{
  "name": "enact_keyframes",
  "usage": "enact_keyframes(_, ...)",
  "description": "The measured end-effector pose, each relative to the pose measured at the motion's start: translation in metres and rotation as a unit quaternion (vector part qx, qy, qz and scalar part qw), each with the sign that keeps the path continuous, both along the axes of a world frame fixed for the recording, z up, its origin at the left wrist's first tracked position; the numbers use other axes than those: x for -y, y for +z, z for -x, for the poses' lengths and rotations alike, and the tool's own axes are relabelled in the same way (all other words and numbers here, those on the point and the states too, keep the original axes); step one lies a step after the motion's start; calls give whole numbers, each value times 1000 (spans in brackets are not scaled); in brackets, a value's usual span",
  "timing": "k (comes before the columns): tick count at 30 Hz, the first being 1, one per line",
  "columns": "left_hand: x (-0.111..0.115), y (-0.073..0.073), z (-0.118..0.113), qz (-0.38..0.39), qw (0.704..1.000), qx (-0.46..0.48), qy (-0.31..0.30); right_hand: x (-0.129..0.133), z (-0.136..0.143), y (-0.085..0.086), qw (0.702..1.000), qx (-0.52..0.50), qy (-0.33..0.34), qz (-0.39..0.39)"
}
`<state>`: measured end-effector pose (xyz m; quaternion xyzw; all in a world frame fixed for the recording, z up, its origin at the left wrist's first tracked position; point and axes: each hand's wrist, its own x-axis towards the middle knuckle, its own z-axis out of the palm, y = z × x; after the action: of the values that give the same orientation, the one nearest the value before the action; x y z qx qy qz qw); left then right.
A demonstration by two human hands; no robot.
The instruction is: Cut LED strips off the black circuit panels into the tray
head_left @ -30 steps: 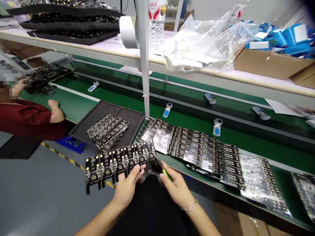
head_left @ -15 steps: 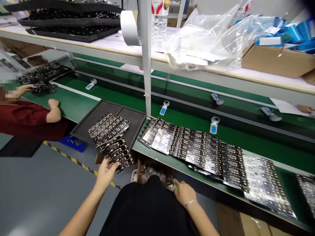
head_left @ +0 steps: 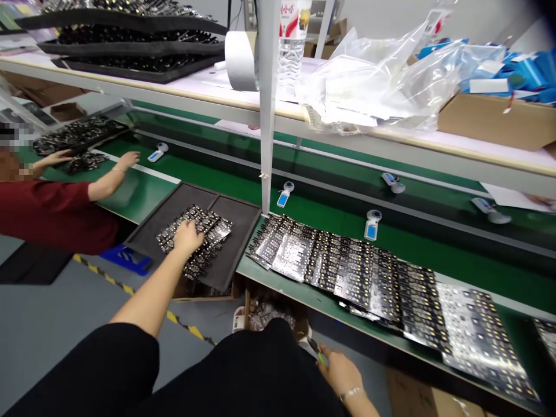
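My left hand (head_left: 187,238) is over the black foam tray (head_left: 238,217), its bent fingers closed on a panel of small circuit boards (head_left: 217,233). More panels lie beneath in an uneven pile, and the fingertips are partly hidden. Low beside my lap, my right hand (head_left: 341,372) is closed around a slim hand tool (head_left: 322,357) with a green and dark handle; its kind cannot be made out. To the right, a long overlapping row of circuit board panels (head_left: 354,278) lies along the bench edge.
A co-worker in a red sleeve (head_left: 47,211) reaches over parts at the left. Small white devices (head_left: 372,226) stand on the green conveyor (head_left: 330,217). A metal post (head_left: 266,116) rises behind the tray. Below the bench sits an open box of clear plastic (head_left: 271,313).
My left hand has moved up and inward from the tray's near edge, and the panel it held is now on the pile. The co-worker's arm has stretched forward. My right hand still holds the tool.
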<state>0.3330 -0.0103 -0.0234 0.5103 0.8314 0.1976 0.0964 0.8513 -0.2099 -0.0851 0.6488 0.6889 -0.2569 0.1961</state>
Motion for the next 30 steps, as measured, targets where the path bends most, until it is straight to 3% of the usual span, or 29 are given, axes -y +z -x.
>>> enact_keyframes(4, -23, -32, -105, 12, 993, -2, -122, 7, -3, -3, 999, -13, -7, 30)
enact_keyframes(7, -30, -54, -185, 42, 985, 12, -165, 9, -5, -4, 999, -24, -18, 36)
enact_keyframes(9, -31, -59, -220, 56, 985, 17, -160, 9, -6, -4, 999, -28, -27, 32)
enact_keyframes(11, -30, -55, -238, 55, 987, 20, -148, 9, -9, -3, 998, -33, -37, 25)
enact_keyframes(14, -26, -37, -236, 46, 988, 32, -146, 8, -16, -1, 997, -55, -52, 9)
enact_keyframes(19, 8, 7, -193, 29, 979, 78, -184, 3, -20, 17, 985, -146, -71, -53)
enact_keyframes(22, 54, 35, -167, 35, 959, 132, -250, -7, -8, 51, 940, -268, -116, -174)
enact_keyframes(25, 107, 66, -153, 71, 911, 225, -338, -22, 9, 94, 877, -373, -109, -283)
enact_keyframes(28, 148, 92, -150, 129, 869, 295, -376, -39, 21, 128, 864, -391, -43, -314)
enact_keyframes(30, 166, 105, -149, 155, 865, 302, -369, -48, 23, 141, 864, -392, -11, -315)
